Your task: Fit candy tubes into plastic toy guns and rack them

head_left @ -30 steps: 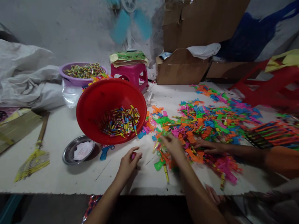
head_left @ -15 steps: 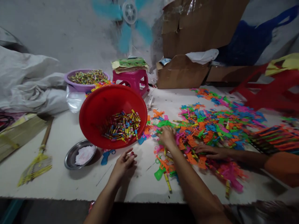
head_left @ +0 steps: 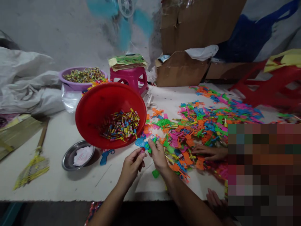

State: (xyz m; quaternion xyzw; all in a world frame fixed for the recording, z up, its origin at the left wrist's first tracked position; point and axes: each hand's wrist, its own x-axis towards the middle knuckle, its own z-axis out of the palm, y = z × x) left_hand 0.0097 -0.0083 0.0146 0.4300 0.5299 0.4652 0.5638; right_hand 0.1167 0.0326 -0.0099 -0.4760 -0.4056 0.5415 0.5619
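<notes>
My left hand (head_left: 132, 162) is closed in a pinch on a small reddish piece (head_left: 142, 150) whose kind I cannot make out. Close beside it, my right hand (head_left: 160, 154) grips a green plastic toy gun (head_left: 149, 147), partly covered by the fingers. A blue toy gun (head_left: 140, 142) shows just behind the fingertips; whether it lies on the table or is held, I cannot tell. The red basin (head_left: 87, 125) stands tilted behind my left hand, holding many small wrapped candy-like sticks (head_left: 124, 127). To the right spreads a heap of coloured plastic toy guns (head_left: 188, 138).
Another person's hand (head_left: 209, 153) touches the heap at right. A steel bowl (head_left: 67, 161) with white paper, a blue toy gun (head_left: 105, 156) and a yellow brush (head_left: 33, 169) lie at left. Behind stand a purple basin (head_left: 64, 78), a pink stool (head_left: 128, 75) and cardboard boxes (head_left: 181, 72).
My right hand has come back left from the heap with the green toy gun. My left hand has moved slightly right and up, and both hands now meet in front of the red basin.
</notes>
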